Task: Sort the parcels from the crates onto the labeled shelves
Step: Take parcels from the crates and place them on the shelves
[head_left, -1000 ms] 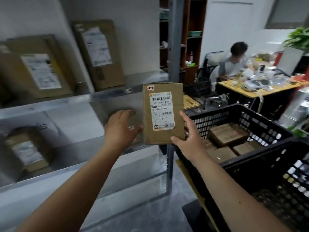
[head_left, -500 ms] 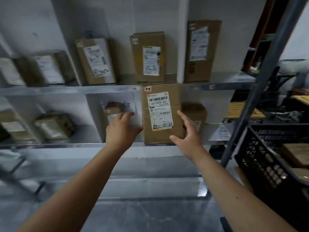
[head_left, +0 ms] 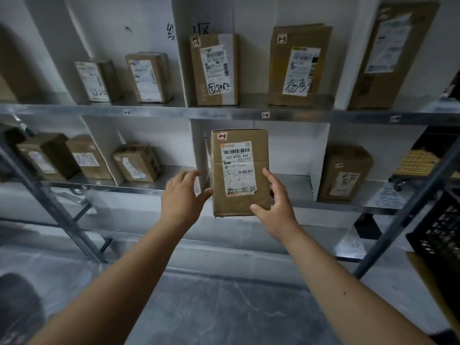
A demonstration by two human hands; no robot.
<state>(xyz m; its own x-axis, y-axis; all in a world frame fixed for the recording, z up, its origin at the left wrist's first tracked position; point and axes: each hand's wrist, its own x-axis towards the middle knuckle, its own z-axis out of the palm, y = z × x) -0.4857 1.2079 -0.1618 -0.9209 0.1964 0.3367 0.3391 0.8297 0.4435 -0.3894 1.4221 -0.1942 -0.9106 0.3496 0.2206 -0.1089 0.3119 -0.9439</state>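
Note:
I hold a brown cardboard parcel (head_left: pixel 239 173) upright between both hands, its white shipping label and a small tag reading 2-3 facing me. My left hand (head_left: pixel 183 195) presses its left edge with fingers spread. My right hand (head_left: pixel 276 202) grips its right side and lower corner. The parcel hangs in front of the lower metal shelf (head_left: pixel 293 201), before a bay with white dividers. The upper shelf (head_left: pixel 224 113) carries small tags, one reading 1-3 (head_left: pixel 265 115).
Several labelled parcels stand on both shelves, including one at lower right (head_left: pixel 344 173) and a tall one above (head_left: pixel 298 66). A black plastic crate (head_left: pixel 438 237) sits at the right edge. Grey shelf uprights (head_left: pixel 408 212) slant on both sides. The floor is grey.
My view has swung left from the crates and the desk to face the shelves. The parcel stays between my two hands and is now closer to the lower shelf.

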